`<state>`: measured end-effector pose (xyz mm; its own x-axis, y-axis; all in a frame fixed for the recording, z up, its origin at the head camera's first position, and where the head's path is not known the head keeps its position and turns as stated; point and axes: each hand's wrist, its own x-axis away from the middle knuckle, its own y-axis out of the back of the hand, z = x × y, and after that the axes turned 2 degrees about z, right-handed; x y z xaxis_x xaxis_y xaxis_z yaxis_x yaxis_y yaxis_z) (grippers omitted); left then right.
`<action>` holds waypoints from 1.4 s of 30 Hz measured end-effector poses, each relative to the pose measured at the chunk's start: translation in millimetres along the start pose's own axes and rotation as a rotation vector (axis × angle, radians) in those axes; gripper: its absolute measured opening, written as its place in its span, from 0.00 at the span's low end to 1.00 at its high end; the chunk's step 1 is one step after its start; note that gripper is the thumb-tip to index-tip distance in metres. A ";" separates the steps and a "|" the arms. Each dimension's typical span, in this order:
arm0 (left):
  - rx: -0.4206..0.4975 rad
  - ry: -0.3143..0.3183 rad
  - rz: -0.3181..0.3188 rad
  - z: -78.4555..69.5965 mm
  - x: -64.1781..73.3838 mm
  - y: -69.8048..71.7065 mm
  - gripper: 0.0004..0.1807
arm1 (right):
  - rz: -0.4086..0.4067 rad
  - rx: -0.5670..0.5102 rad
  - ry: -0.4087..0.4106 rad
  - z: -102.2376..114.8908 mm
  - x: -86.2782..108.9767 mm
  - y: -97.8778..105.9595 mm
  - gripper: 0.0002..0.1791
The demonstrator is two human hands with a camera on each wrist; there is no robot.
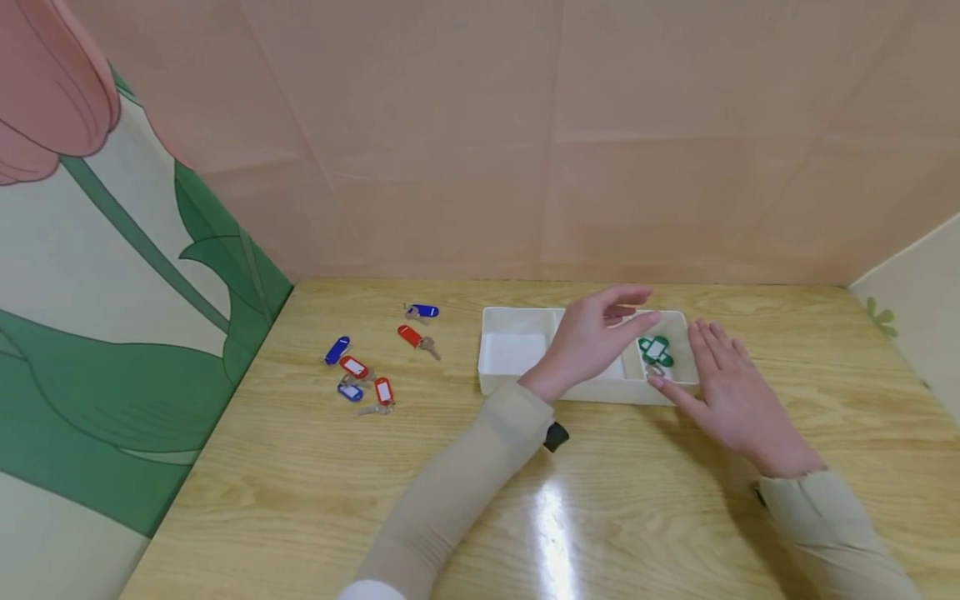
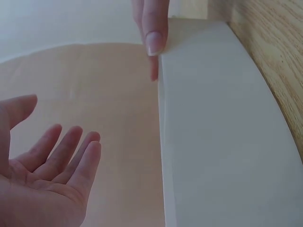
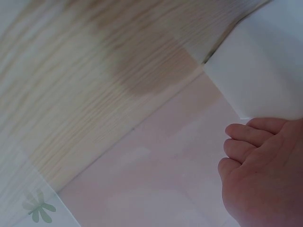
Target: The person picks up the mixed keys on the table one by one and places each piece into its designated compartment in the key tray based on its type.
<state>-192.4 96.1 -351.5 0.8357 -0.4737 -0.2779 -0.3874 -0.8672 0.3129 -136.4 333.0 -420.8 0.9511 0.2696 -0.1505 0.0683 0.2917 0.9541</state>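
Observation:
A white divided tray (image 1: 491, 382) stands on the wooden table, its long side towards me. In its right-hand compartment lie green key tags (image 1: 656, 348), overlapping, with a key partly visible below them. My left hand (image 1: 579, 343) hovers over the tray's middle, fingers loosely extended and nothing held; the left wrist view shows its palm (image 2: 52, 189) apart from the tray wall. At the tray's right end rests my right hand (image 1: 738, 408), fingers straight along the end wall and thumb at the front corner. The right wrist view shows this hand (image 3: 267, 170) against the white wall.
Left of the tray, keys with blue tags (image 1: 337, 350) and red tags (image 1: 409, 336) lie scattered on the table (image 1: 300, 483). A pinkish wall (image 1: 420, 167) rises behind, and a flower-patterned wall (image 1: 90, 392) borders the left side.

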 end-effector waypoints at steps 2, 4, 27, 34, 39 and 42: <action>-0.002 0.002 -0.002 -1.3 1.5 1.7 0.22 | -0.001 -0.004 0.004 -0.1 -0.5 0.1 0.55; -0.003 0.000 -0.004 -2.1 3.0 3.6 0.22 | -0.002 -0.004 0.005 -0.1 -0.7 0.3 0.55; 0.044 -0.039 -0.049 -6.4 23.2 25.8 0.21 | -0.009 0.004 0.000 2.0 2.1 3.5 0.56; 0.046 -0.061 -0.087 -7.6 27.6 34.3 0.20 | -0.020 0.003 0.006 2.1 2.4 3.6 0.56; 0.048 -0.060 -0.100 -7.2 32.1 40.8 0.20 | -0.016 0.012 -0.001 2.0 1.6 3.4 0.56; 0.064 -0.063 -0.106 -5.1 34.6 44.5 0.20 | -0.007 0.012 -0.004 2.1 1.2 3.5 0.56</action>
<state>-178.7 41.9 -342.6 0.8483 -0.3854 -0.3632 -0.3236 -0.9201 0.2206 -134.4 332.4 -417.0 0.9520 0.2636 -0.1557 0.0781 0.2826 0.9561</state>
